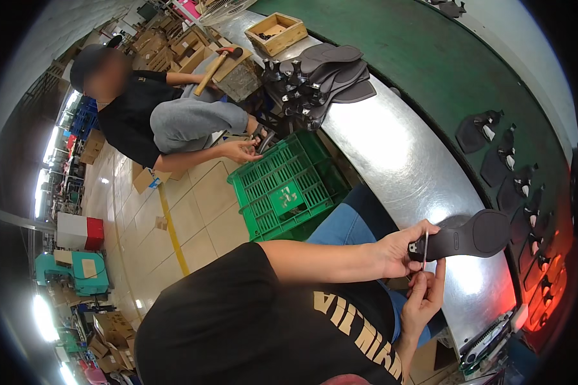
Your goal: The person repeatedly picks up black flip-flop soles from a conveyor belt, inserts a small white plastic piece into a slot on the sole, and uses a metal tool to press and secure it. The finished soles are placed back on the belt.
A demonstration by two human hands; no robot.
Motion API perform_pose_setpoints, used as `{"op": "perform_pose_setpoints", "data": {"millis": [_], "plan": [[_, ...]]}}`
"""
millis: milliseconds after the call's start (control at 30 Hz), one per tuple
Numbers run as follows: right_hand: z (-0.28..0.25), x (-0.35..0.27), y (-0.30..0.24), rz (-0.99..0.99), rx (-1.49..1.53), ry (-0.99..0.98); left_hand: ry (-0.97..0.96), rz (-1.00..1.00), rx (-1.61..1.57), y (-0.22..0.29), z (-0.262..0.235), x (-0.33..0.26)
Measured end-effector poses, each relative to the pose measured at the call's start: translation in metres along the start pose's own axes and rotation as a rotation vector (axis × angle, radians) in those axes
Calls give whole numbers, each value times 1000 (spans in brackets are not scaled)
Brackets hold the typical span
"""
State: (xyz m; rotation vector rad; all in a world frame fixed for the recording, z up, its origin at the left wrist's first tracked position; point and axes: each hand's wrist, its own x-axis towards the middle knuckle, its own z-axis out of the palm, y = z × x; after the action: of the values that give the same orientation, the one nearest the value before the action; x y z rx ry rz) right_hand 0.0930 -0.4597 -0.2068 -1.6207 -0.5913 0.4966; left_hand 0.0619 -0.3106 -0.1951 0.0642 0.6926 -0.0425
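Seated at the near end of a long shiny metal table [392, 147]; held out just above its near right part, a flat black rubber shoe sole [475, 236], lying roughly level with its rounded end pointing right. Left hand [401, 249] closed around the narrow left end of this sole, thumb on top and fingers curled under, a firm grip. Right hand [424, 295] just below it, fingers half bent and raised toward the same end, apparently pinching a thin white strip [425, 247] that stands up against the sole; cannot tell exactly how tight this pinch is. Judged as the step of fitting or pulling the strip at the end of the sole, about in the middle of it; the next move probably calling for a steady left grip and a fine, straight pull with the right fingertips. Farther left on the table, a pile of dark soles with straps [327, 77]; beyond it, a small wooden box [276, 32]. On the floor to the left, a green plastic crate [282, 189]; beside it, a crouching co-worker in a black shirt [135, 112]. To the right, a green belt [430, 58] carrying a row of black strap pieces [507, 167].
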Motion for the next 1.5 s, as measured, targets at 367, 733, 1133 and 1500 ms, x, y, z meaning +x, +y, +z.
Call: {"op": "perform_pose_setpoints", "data": {"millis": [367, 733, 1133, 1500], "plan": [[-21, 14, -15, 290, 550, -148, -137, 620, 504, 7, 2, 10], [2, 7, -18, 439, 703, -101, -20, 868, 799, 2, 0, 17], [-20, 4, -9, 167, 40, -65, -39, 1041, 921, 16, 15, 6], [-4, 5, -19, -142, -257, -79, 21, 842, 854, 12, 20, 12]]}}
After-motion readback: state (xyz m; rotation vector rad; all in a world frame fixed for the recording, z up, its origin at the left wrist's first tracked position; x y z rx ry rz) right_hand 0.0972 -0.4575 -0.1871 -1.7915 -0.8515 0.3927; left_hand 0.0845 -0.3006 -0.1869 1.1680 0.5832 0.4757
